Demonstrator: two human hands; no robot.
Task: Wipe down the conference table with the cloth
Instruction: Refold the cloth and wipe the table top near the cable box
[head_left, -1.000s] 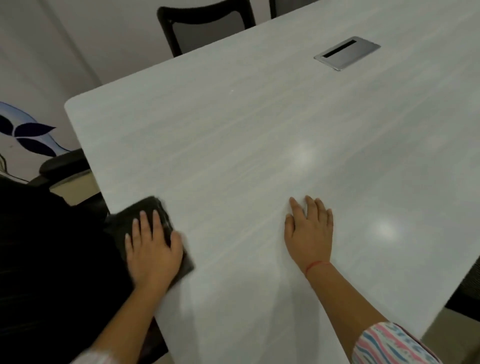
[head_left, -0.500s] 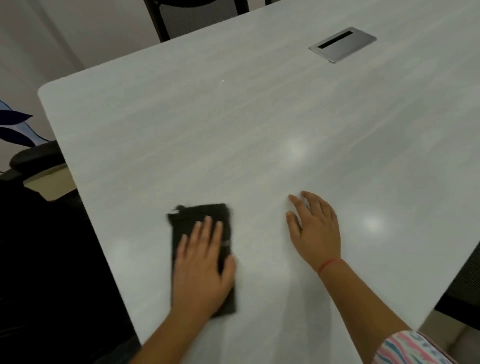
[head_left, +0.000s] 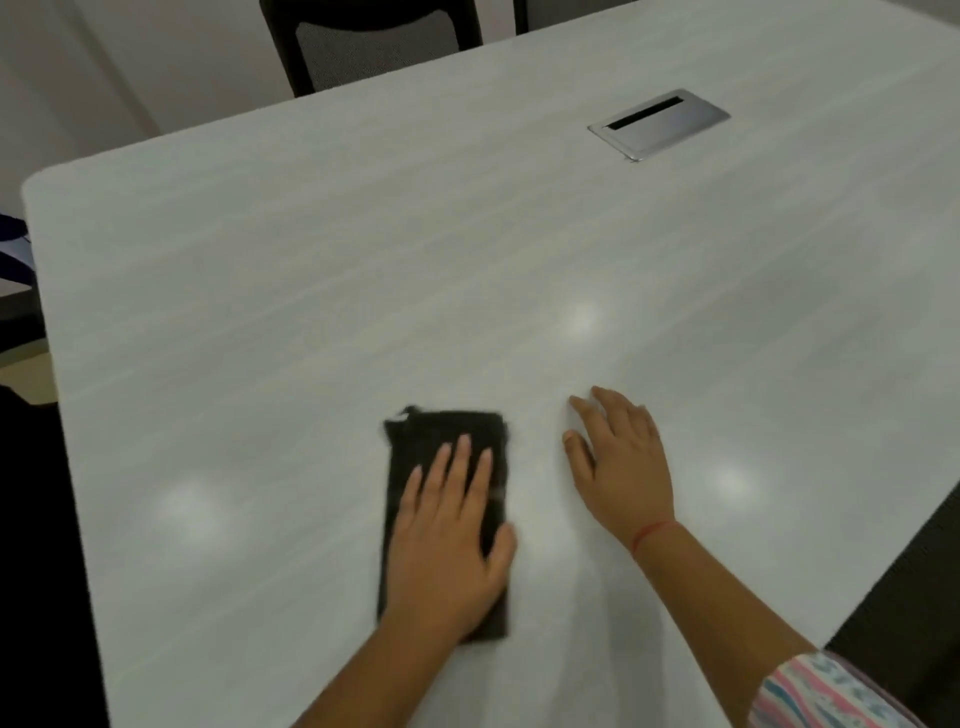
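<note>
Since a second ago the left hand (head_left: 447, 540) and the cloth (head_left: 444, 428) under it have slid in from the table's left edge, where the cloth then hung partly over the side, and they now lie just beside the right hand (head_left: 626, 467), which has kept its place. The cloth is dark, folded into a long narrow strip, and lies flat on the pale table (head_left: 337, 249) with its far end showing beyond the left fingertips and its near end under the heel of that hand. The left hand presses on it with the palm down and the fingers straight and slightly spread, the thumb lying along the cloth's right edge; nothing is gripped. The right hand rests flat on the bare tabletop to the right of the cloth, apart from it, fingers loosely extended and holding nothing; its outline is a little blurred. A red thread (head_left: 655, 534) circles the right wrist, and a striped sleeve (head_left: 821, 691) covers the arm nearer the body. Well beyond the right hand, a metal hatch (head_left: 667, 127) with a dark slot is set flush into the tabletop. Farther still, past the table's far edge and beyond the left hand, stands a dark chair (head_left: 363, 47). Soft patches of reflected light show on the surface to either side of the hands and ahead of them.
</note>
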